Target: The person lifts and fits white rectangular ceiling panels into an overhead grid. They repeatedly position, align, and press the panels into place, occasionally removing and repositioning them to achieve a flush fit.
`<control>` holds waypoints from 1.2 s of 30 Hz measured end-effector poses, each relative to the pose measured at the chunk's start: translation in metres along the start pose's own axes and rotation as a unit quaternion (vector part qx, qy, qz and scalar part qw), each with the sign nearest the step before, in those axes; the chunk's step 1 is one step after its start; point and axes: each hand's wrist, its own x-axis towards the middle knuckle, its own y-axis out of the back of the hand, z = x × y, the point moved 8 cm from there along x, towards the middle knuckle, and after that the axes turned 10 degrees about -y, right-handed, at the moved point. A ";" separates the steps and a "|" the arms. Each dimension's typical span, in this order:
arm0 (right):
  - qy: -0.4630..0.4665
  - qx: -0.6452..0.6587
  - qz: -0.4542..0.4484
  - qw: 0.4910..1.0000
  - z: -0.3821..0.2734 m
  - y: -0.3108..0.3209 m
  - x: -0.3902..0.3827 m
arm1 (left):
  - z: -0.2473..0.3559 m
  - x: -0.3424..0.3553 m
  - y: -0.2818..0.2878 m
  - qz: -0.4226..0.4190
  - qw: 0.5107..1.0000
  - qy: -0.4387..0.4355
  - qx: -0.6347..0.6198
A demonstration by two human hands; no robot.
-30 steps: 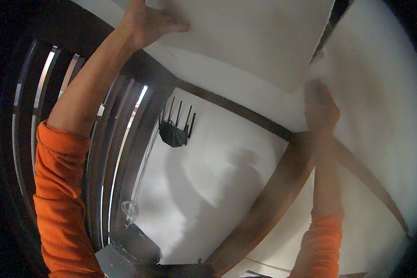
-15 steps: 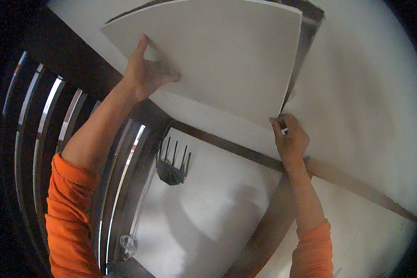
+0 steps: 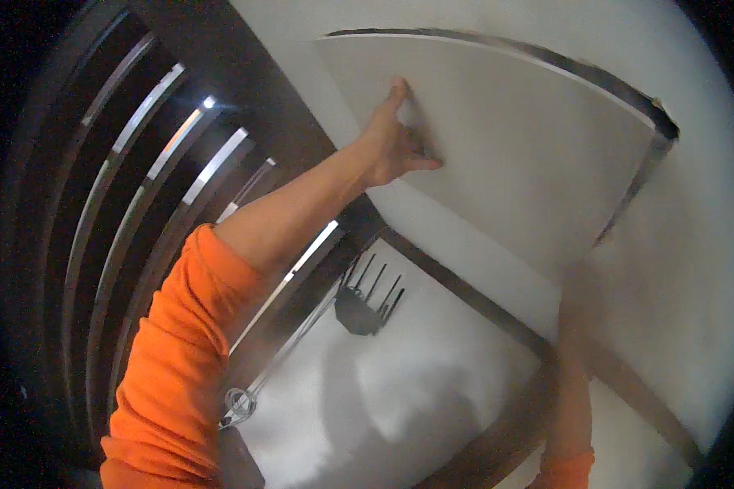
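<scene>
A large white flat panel [image 3: 530, 147] is held overhead against a pale ceiling, and a dark gap [image 3: 656, 130] shows along its far right edge. My left hand [image 3: 395, 143] presses flat on the panel's underside near its left edge, fingers spread and arm in an orange sleeve. My right hand [image 3: 577, 293] is raised at the panel's lower corner. It is blurred by motion, so its grip is unclear.
A black device with several upright antennas [image 3: 367, 297] sits on the white wall below. Dark wooden beams [image 3: 473, 297] frame the wall panels. At the left, dark slats with bright strips [image 3: 163, 163] run along. A small round metal fitting [image 3: 238, 401] hangs near the bottom.
The panel has moved up and to the right, closer to the dark gap. My left hand stayed on it. My right arm now appears blurred at the lower corner.
</scene>
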 end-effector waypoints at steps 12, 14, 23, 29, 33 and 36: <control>-0.078 0.102 -0.039 0.991 0.016 -0.023 0.010 | 0.021 -0.001 -0.019 -0.047 0.998 -0.032 0.002; -0.080 0.141 -0.046 0.986 0.030 -0.028 0.009 | 0.021 -0.005 -0.028 -0.078 0.996 -0.035 0.012; -0.062 0.148 -0.035 0.986 0.058 -0.036 0.010 | 0.018 -0.006 -0.038 -0.141 0.990 -0.012 0.017; -0.061 0.143 -0.048 0.987 0.061 -0.032 0.007 | 0.021 -0.015 -0.046 -0.108 0.993 -0.044 0.027; -0.070 0.145 -0.029 0.987 0.044 -0.019 0.006 | 0.016 -0.006 -0.046 -0.142 0.990 -0.017 0.003; -0.051 0.142 -0.016 0.988 0.041 -0.010 0.008 | 0.015 -0.007 -0.049 -0.133 0.991 -0.015 -0.008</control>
